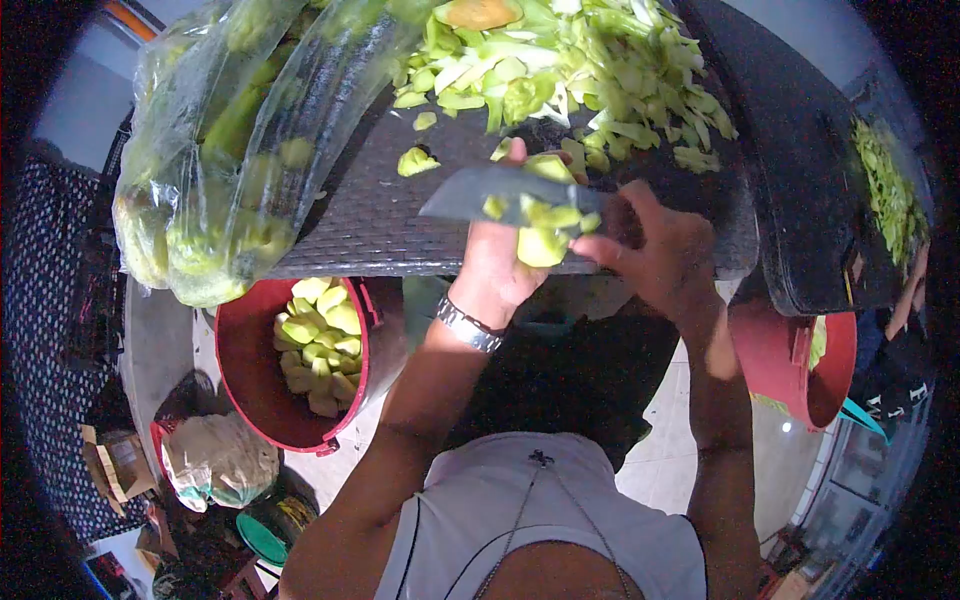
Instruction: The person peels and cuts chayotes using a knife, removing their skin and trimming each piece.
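Note:
In my right hand is the dark handle of a knife, its wide grey blade pointing left across my other hand. My left hand, with a metal watch at the wrist, lies palm up under the blade, fingers curled around pale green vegetable pieces. Small green bits cling to the blade. Just beyond both hands, a heap of green peelings lies on the dark woven table. One loose piece sits left of the heap.
A clear plastic bag of green vegetables hangs over the table's left edge. Below it stands a red bucket with cut pieces. Another red bucket is at right. Beyond are a dark surface with shreds and another person's arm.

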Tool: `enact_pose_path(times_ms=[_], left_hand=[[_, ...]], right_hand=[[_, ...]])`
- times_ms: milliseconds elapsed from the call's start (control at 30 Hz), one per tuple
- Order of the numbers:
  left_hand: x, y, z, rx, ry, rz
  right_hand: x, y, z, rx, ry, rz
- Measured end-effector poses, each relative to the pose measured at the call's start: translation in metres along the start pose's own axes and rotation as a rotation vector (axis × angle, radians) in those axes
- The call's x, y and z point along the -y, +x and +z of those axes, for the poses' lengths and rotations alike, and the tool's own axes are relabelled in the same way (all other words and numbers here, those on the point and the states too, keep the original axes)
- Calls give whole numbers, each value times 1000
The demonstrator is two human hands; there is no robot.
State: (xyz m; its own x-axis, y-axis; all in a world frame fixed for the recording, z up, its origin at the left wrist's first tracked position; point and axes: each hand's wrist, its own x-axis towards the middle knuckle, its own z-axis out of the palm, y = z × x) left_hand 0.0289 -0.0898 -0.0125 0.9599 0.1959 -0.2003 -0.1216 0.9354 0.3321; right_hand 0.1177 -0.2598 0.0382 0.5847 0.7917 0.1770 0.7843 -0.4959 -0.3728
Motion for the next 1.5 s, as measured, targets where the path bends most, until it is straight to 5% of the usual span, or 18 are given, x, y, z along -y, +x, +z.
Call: enact_pose_path(times_ms=[133,233,333,433,533,600,667,733,800,867,933,1033,1133,1500], left_hand=[[1,-9,8,-76,223,-7],[-2,-8,9,-101,198,0],[6,-5,19,-139,109,39],[-2,-8,6,-63,251,10],[-6,-12,13,-50,268,-51],[-8,-11,12,-30,234,-42],[-7,-7,6,10,146,-50],[-6,-6,8,-19,111,-22],[-4,-5,10,-44,100,24],[-2,-7,12,-61,110,85],[-1,-14,15,-110,84,110],[-5,-24,20,-98,56,103],[-5,-22,8,-73,64,61],[-34,-29,20,36,1017,410]], right_hand=[[-20,16,-1,-159,17,130],[-10,12,-11,-29,341,128],[4,3,-11,82,197,-75],[-13,17,-7,39,167,138],[-55,32,1,-292,112,205],[-76,34,5,-455,194,-83],[-85,27,-4,-449,370,-35],[-49,18,-46,-270,639,349],[-34,24,-35,-393,984,352],[-39,33,-25,-166,1364,501],[-46,54,-18,454,1732,772],[-25,33,-42,120,1712,459],[3,23,-54,-374,1652,472],[2,-13,-17,118,1122,237]])
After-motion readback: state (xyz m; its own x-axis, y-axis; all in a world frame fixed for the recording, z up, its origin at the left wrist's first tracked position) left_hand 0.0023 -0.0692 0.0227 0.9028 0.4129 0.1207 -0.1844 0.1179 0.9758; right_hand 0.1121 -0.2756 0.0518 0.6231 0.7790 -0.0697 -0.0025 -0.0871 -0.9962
